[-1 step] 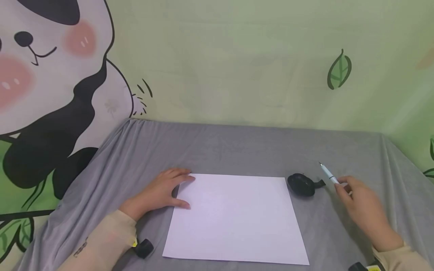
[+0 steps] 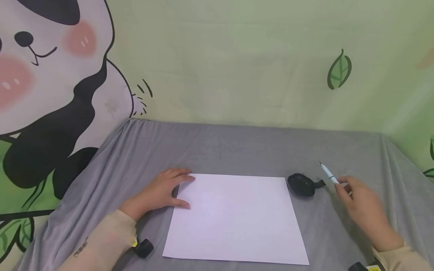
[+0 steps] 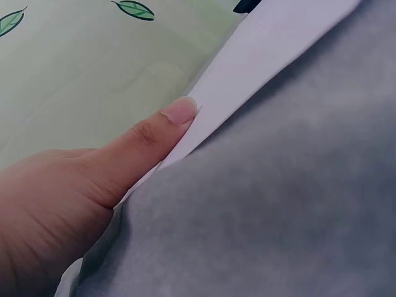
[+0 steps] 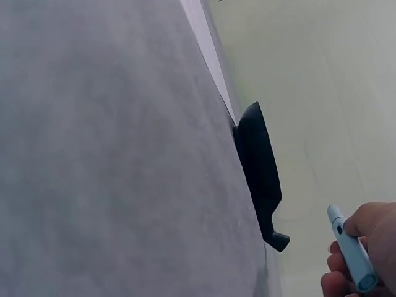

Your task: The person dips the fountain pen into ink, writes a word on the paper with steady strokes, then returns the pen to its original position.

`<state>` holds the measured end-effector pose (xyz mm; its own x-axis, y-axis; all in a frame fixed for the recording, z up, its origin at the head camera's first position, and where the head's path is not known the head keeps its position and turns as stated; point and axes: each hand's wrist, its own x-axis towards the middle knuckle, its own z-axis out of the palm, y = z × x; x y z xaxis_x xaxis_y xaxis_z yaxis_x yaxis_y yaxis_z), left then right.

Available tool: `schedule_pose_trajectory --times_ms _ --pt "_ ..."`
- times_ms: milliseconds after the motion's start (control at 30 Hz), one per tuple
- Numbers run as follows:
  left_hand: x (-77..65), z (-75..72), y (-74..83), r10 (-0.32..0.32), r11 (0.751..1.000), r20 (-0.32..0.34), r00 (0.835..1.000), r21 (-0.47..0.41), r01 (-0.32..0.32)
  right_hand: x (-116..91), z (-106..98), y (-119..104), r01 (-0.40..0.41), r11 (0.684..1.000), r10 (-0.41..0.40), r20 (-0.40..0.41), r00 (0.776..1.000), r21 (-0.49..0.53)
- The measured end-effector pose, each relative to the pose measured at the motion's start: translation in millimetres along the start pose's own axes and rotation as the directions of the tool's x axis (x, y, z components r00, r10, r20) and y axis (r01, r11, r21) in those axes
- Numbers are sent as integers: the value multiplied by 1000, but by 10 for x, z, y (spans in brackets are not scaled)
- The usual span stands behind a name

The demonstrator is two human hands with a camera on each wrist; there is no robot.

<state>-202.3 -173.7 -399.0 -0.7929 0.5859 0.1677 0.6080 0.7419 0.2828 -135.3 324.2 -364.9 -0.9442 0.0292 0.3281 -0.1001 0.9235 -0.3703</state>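
Readable text: none
Your beige fabric sleeve [image 2: 105,235] left of the white rectangular paper [image 2: 234,218]: small dark marking [image 2: 80,249], illegible

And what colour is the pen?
The pen is pale blue, clearest in the right wrist view.

White paper [image 2: 234,222] lies flat; light-blue pen [image 2: 328,173] slants, raised, to its right

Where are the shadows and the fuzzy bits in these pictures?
Head view: a soft shadow on the gray cloth beside the right hand; left wrist view: a shadow along the white paper, cloth fuzzy, skin lines on the left hand clearer; right wrist view: cloth fuzzy too, light-blue pen sharper.
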Motion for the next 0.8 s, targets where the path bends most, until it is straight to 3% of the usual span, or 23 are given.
schedule_pose_trajectory --times_ms 300,633,800 --pt "7 11 -8 15 1000 -8 1000 -3 -15 27 -26 -3 43 999 -41 -107 993 23" --pt "5 12 -8 6 1000 -5 1000 -14 -6 19 -90 19 10 997 -3 -99 995 74" --pt "4 9 -5 3 1000 -2 1000 -13 -3 10 -123 -3 -47 987 63 -100 993 152"
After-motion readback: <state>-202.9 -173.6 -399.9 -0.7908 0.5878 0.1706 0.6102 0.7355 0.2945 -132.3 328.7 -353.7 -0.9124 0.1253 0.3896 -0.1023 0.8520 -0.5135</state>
